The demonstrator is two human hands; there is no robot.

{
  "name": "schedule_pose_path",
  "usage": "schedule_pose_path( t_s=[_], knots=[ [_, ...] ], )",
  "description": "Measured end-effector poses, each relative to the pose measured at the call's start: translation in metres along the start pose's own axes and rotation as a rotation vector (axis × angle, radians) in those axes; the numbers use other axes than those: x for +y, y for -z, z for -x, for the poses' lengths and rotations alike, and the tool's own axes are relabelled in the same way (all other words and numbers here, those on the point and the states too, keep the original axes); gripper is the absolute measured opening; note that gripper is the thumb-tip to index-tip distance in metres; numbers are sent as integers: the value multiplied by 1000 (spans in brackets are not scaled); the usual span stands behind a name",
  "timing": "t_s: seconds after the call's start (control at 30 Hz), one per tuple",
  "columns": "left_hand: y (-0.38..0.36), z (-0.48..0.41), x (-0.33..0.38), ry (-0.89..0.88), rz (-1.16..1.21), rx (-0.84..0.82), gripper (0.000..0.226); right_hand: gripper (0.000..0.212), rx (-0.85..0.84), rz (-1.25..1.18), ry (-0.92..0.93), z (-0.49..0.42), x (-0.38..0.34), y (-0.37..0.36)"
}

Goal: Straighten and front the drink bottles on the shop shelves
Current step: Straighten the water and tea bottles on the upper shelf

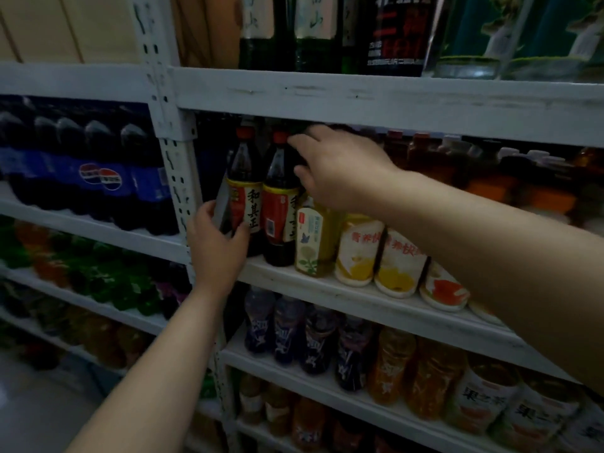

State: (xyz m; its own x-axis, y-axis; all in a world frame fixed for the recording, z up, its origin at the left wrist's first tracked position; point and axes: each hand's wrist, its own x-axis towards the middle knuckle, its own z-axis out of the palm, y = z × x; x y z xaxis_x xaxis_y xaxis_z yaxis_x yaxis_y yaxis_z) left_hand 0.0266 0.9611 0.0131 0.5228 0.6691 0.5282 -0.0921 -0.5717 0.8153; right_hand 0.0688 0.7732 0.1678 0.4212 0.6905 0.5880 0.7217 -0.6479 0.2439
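- Your left hand (214,246) wraps the low part of the left tea bottle (243,178), thumb on its red-and-yellow label. A grey strip (221,204) sits under your fingers, and I cannot tell what it is.
- Your right hand (336,168) curls finger and thumb round a dark bottle (299,158) at shoulder height. Your palm hides most of it, so which bottle it is stays unclear.
- The second tea bottle (279,197) stands between your 2 hands, touching the left one, with its barcode side showing.
- These bottles stand near the front lip of the shelf (343,291), just above your left wrist. A yellow bottle (315,237) sits under your right palm.
- My judgement on handling: these are full plastic bottles, fairly heavy, stiff while sealed, smooth on the label film and tall enough to tip.
- Take each at the shoulder or mid-label, not by the cap (245,134). Twist it on its base until the label faces you.
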Motion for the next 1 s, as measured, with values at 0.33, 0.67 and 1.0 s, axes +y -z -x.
schedule_pose_path(
  t_s=[0.33,0.67,1.0],
  knots=[
    [9,-36,-17,-39,135,-383,76,28,-144,-253,-238,-48,-20,-21],
    [11,-41,-23,-74,78,-458,58,29,-200,-417,-337,-59,-10,-24],
    [21,-55,-29,-5,265,-740,40,30,-188,-301,-429,-54,-11,-25]
  ],
)
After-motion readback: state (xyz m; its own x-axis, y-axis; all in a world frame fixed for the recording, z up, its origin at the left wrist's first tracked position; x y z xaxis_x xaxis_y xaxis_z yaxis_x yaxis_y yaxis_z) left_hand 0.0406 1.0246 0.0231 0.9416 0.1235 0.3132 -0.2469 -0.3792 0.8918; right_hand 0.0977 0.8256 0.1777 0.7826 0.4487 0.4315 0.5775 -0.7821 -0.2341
